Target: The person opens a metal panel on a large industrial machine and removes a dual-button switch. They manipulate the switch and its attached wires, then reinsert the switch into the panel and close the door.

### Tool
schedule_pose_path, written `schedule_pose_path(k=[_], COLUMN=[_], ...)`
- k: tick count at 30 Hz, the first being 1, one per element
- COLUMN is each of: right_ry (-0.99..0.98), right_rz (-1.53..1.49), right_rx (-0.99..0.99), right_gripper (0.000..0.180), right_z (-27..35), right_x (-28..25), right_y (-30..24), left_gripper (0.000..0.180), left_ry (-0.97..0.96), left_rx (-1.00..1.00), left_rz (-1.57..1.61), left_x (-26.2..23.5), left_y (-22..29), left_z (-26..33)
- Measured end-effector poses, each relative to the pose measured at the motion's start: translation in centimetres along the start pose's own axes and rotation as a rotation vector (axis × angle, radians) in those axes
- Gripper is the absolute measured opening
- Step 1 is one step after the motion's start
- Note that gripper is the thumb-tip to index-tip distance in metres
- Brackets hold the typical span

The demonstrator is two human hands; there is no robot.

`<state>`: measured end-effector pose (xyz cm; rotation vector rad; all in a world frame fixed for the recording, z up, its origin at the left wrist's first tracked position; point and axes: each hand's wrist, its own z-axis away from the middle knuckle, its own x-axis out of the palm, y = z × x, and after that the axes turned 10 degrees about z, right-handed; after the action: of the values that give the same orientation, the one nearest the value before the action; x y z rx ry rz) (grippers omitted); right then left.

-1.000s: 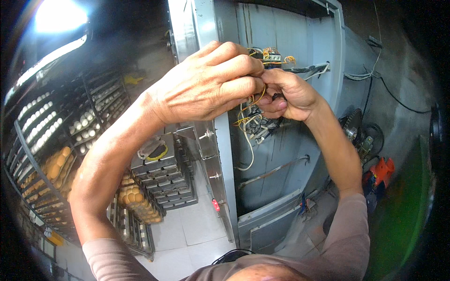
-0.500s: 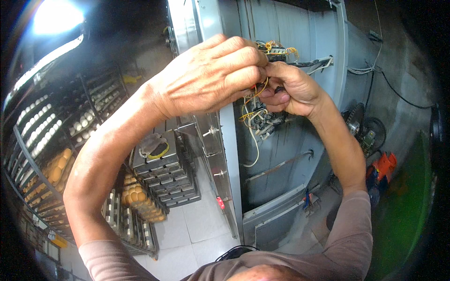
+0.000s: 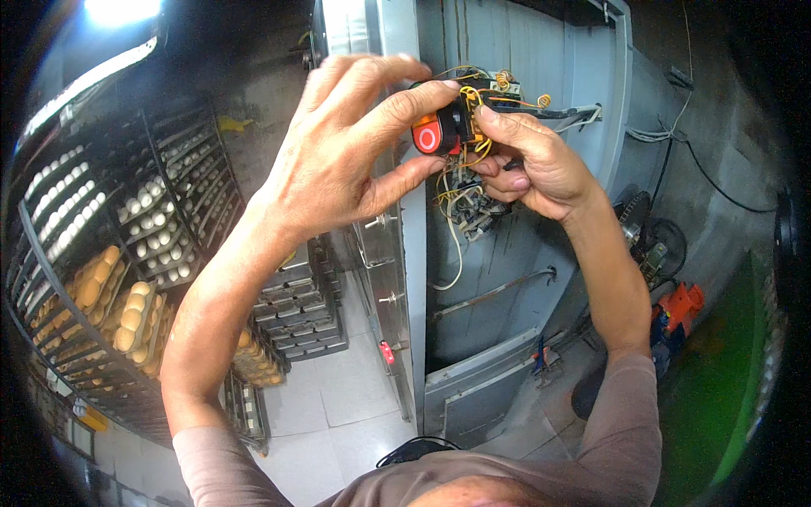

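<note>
A push-button switch with a red round-marked button and black-and-yellow body is up between my hands. My left hand has its thumb and forefinger at the switch's lower and upper edges, with the other fingers raised and slightly blurred. My right hand has its thumb against the back of the switch, and its bent fingers curl beneath around a small dark piece I cannot make out. Yellow wires loop from the back of the switch. Behind it, a terminal block and a tangle of wires sit in the grey metal cabinet.
Racks of white dough pieces and browned buns stand at left, beside stacked dark baking tins. The cabinet's upright edge runs close beside my left forearm. At right are a pulley wheel and an orange object on the floor.
My left hand has shifted left and opened out, bringing the red button of the switch into view. My right hand stays at the wires and the back of the switch. The view has shifted slightly.
</note>
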<state>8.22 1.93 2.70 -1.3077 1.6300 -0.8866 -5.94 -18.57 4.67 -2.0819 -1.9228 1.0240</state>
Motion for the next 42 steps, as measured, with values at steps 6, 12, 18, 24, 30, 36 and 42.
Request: schedule_pose_path(k=[6, 12, 18, 24, 30, 36, 42], right_ry=[0.057, 0.09, 0.118, 0.128, 0.092, 0.127, 0.118], right_rz=[0.066, 0.147, 0.254, 0.24, 0.237, 0.276, 0.314], right_rx=[-0.019, -0.04, -0.106, -0.136, -0.144, -0.179, -0.176], right_gripper=[0.034, 0.035, 0.033, 0.03, 0.029, 0.027, 0.025], right_z=[0.2, 0.2, 0.1, -0.1, -0.2, -0.2, -0.2], right_x=[0.9, 1.4, 1.3, 2.1, 1.1, 1.9, 1.6], right_y=[0.3, 0.2, 0.3, 0.0, 0.4, 0.2, 0.1], left_gripper=[0.062, 0.064, 0.063, 0.063, 0.064, 0.06, 0.067], left_ry=[0.051, 0.18, 0.077, 0.085, 0.052, 0.113, 0.114], left_rx=[-0.083, -0.066, -0.11, -0.079, -0.231, -0.276, -0.268], left_rz=[0.112, 0.173, 0.11, 0.097, 0.124, 0.225, 0.264], left_x=[0.2, 1.1, 0.2, 0.5, 0.2, 0.6, 0.6], left_y=[0.8, 0.4, 0.8, 0.5, 2.0, 1.7, 1.3], left_z=[0.4, 1.7, 0.8, 1.6, 0.7, 1.4, 2.2])
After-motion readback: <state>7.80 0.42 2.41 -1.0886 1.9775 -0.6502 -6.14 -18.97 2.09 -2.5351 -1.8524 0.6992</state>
